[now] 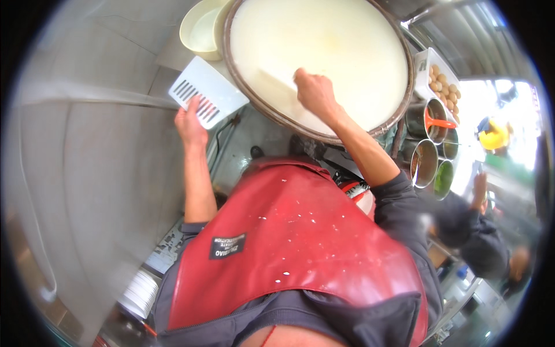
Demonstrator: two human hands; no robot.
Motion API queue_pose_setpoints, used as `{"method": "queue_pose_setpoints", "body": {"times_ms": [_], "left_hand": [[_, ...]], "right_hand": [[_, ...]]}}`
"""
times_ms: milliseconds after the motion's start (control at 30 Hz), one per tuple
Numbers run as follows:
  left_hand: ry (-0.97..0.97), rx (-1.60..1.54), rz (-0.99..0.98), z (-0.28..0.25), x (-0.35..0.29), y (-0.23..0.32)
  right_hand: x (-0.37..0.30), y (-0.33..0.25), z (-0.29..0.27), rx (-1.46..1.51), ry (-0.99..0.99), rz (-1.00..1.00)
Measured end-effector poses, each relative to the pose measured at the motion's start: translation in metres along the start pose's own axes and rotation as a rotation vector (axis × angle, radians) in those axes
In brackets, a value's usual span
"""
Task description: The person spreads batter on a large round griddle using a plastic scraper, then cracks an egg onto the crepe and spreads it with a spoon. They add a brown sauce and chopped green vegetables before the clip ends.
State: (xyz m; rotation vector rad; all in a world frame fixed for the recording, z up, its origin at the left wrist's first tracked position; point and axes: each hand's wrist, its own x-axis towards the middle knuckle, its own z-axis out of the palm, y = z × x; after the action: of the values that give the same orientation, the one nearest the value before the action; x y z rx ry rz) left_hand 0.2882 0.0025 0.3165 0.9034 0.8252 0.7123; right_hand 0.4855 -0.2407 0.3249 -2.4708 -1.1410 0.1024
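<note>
At the left, my left hand grips a flat white slotted plastic tray by its slotted side, with its fingers over the dark slots. The tray is tilted beside the rim of a large round vat filled with a smooth creamy white liquid. Over the near middle of that liquid, my right hand is closed in a fist. A faint blurred streak runs leftward from the fist; I cannot make out whether it is a tool.
A pale round tub stands at the vat's left. On the right are a white bin of brown eggs and several metal pots, one with an orange handle. Another person's hand shows at far right. Stacked white plates sit lower left.
</note>
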Motion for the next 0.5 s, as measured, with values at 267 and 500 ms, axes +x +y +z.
{"method": "queue_pose_setpoints", "body": {"times_ms": [267,500], "left_hand": [[-0.429,0.475,-0.121,0.081,-0.033,-0.029],[-0.201,0.316,-0.108,0.066,-0.007,-0.035]], "right_hand": [[-0.028,0.009,-0.029,0.197,0.086,0.167],[-0.033,0.009,-0.071,0.332,0.112,0.274]]}}
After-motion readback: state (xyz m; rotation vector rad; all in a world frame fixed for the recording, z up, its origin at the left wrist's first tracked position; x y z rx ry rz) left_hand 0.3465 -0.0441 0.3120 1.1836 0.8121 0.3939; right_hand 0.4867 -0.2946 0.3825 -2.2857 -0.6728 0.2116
